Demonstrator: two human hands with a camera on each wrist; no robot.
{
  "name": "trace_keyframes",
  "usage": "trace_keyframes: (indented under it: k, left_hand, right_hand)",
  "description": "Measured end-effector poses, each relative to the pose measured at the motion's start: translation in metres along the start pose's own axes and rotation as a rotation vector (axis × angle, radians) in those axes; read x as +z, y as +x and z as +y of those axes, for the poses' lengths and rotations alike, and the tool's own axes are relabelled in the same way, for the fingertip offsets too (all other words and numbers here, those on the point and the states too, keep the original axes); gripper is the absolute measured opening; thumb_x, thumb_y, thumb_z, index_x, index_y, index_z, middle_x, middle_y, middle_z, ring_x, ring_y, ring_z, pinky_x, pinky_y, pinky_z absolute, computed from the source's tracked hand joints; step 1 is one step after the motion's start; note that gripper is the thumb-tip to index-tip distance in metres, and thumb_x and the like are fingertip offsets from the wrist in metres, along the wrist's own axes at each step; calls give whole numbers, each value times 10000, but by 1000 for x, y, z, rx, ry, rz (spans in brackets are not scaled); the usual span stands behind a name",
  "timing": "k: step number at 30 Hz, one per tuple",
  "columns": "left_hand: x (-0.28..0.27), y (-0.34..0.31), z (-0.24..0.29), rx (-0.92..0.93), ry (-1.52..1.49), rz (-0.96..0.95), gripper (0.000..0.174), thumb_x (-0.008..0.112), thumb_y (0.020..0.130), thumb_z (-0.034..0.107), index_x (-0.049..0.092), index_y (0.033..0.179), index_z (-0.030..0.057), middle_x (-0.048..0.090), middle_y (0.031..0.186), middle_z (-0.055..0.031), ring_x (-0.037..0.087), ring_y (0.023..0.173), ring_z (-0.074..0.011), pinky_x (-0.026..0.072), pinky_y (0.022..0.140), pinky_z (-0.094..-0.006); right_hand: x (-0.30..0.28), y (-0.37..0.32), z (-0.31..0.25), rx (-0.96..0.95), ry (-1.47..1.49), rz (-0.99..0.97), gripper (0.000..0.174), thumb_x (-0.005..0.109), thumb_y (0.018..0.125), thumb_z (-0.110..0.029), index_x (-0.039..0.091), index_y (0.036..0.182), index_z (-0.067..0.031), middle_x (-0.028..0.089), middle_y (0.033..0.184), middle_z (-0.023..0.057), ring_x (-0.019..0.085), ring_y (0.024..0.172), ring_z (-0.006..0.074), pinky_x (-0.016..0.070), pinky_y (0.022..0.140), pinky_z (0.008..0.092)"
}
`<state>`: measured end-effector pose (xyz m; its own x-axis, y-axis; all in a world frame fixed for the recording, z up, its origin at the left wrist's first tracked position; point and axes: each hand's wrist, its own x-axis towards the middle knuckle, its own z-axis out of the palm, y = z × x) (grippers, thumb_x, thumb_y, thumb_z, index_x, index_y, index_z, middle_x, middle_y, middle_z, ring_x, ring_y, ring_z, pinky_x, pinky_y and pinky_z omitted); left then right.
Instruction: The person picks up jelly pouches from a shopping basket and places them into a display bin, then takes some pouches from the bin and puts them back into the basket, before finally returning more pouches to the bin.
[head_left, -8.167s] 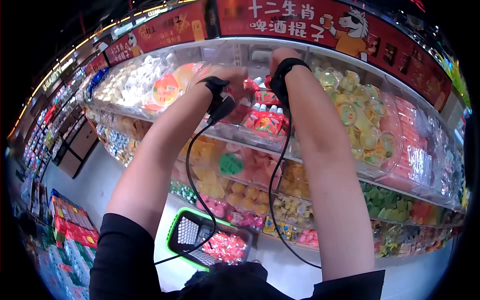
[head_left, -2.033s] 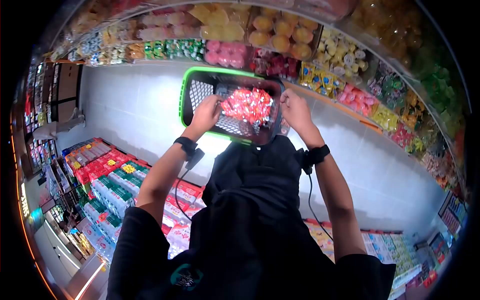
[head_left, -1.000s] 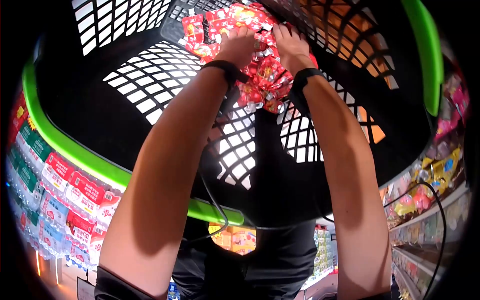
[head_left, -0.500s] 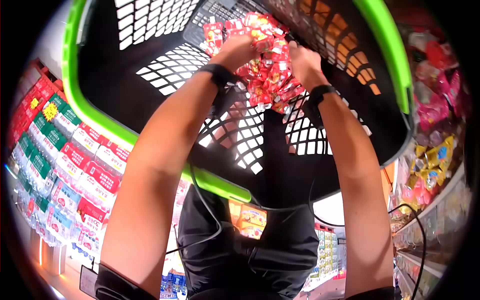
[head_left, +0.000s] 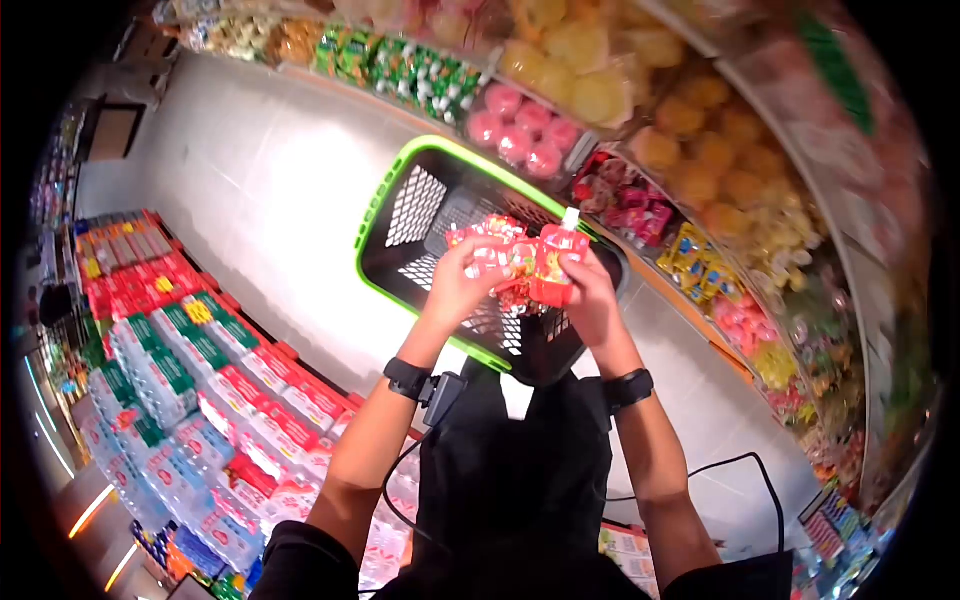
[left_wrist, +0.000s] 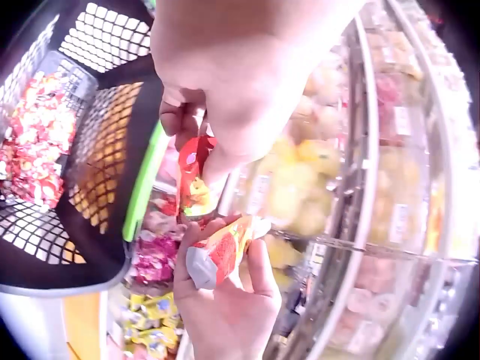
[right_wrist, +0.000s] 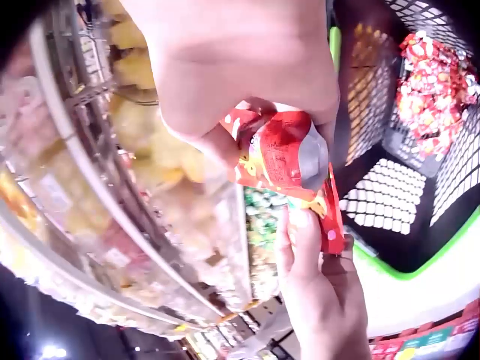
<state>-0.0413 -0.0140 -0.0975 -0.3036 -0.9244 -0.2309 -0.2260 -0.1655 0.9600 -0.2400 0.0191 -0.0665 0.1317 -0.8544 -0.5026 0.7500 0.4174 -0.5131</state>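
Both hands are raised over a black basket [head_left: 375, 255] with a green rim. My left hand [head_left: 462, 290] pinches a red pouch [head_left: 490, 258], seen edge-on as a red pouch [left_wrist: 193, 169] in the left wrist view. My right hand [head_left: 597, 305] grips another red spouted pouch [head_left: 553, 262], its white cap pointing up and away. In the right wrist view this pouch [right_wrist: 277, 154] shows a silvery base, close against the left hand's pouch [right_wrist: 332, 217]. A heap of similar red pouches [right_wrist: 435, 94] lies inside the basket, partly hidden by the hands in the head view.
Shelves of packaged sweets, including pink round ones [head_left: 520, 135] and yellow packets [head_left: 695, 262], run along the basket's far right side. Stacked bottle packs [head_left: 215, 400] stand at the left. A black cable [head_left: 390, 480] hangs from the left wrist device.
Earlier, both hands reached over the shelf, then down to the basket and into its pouch heap. Now they are lifted above the basket, each with a red pouch, and the basket appears farther below.
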Motion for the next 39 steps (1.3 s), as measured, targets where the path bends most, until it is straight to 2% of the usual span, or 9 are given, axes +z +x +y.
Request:
trace_keyframes:
  k: [5, 8, 18, 19, 22, 23, 30, 34, 39]
  left_hand:
    - [-31, -32, 166, -42, -107, 30, 608, 787, 693, 39, 411, 1170, 19, 630, 950, -113, 625, 892, -164, 552, 737, -279]
    - [-44, -39, 235, 150, 57, 1, 354, 763, 726, 51, 530, 990, 22, 634, 878, -68, 632, 767, -124, 538, 684, -246]
    - [16, -63, 394, 115, -784, -248, 328, 583, 904, 364, 573, 995, 49, 629, 849, -26, 621, 741, -123, 518, 659, -276]
    - [21, -69, 403, 78, -832, -279, 353, 573, 903, 398, 569, 991, 55, 624, 845, -28, 621, 738, -129, 518, 656, -282]
    - [28, -74, 416, -129, -930, -508, 339, 511, 934, 396, 554, 997, 66, 617, 870, -43, 608, 792, -159, 524, 684, -300]
    - [39, -81, 428, -204, -1019, -471, 368, 488, 937, 418, 534, 973, 55, 553, 787, -30, 550, 703, -146, 497, 598, -280]
    - [58, -75, 435, -449, -1156, -1028, 354, 465, 943, 442, 511, 871, 98, 406, 672, 23, 394, 543, -99, 364, 447, -218]
    - [62, -76, 438, -436, -1113, -1054, 376, 482, 930, 459, 517, 856, 92, 402, 652, 9, 414, 545, -105, 345, 427, -222]
    - [59, -80, 457, -286, -979, -898, 279, 472, 919, 336, 531, 880, 66, 415, 671, -14, 418, 554, -141, 354, 455, -250]
  right_hand:
    - [90, -84, -80, -155, -36, -15, 340, 493, 905, -64, 478, 1238, 6, 579, 1174, 118, 580, 1066, 196, 466, 931, 334]
    - [123, -123, -107, -214, -28, -98, 338, 504, 898, -57, 487, 1231, 0, 584, 1170, 105, 576, 1070, 188, 458, 940, 331]
    - [205, -253, -172, -489, 174, -341, 368, 426, 948, -125, 406, 1294, -3, 513, 1263, 128, 522, 1158, 227, 424, 993, 375]
    - [210, -264, -176, -519, 155, -248, 294, 432, 954, -187, 466, 1192, -16, 582, 1070, 99, 609, 918, 214, 506, 808, 353]
    - [181, -267, -190, -431, 330, -698, 245, 435, 950, -284, 489, 998, -50, 529, 809, 36, 531, 625, 168, 454, 581, 310]
    - [192, -281, -190, -421, 417, -662, 285, 424, 938, -366, 429, 861, -92, 401, 674, 1, 396, 516, 134, 360, 504, 280]
    - [204, -307, -191, -427, 389, -1035, 187, 411, 950, -242, 381, 796, -139, 428, 592, 0, 401, 430, 124, 409, 451, 293]
    - [208, -310, -194, -456, 343, -1142, 175, 406, 948, -225, 377, 792, -152, 424, 570, -2, 380, 415, 120, 402, 439, 290]
    - [213, -327, -217, -547, 322, -882, 231, 450, 935, -309, 388, 805, -129, 434, 626, 11, 399, 466, 135, 413, 486, 301]
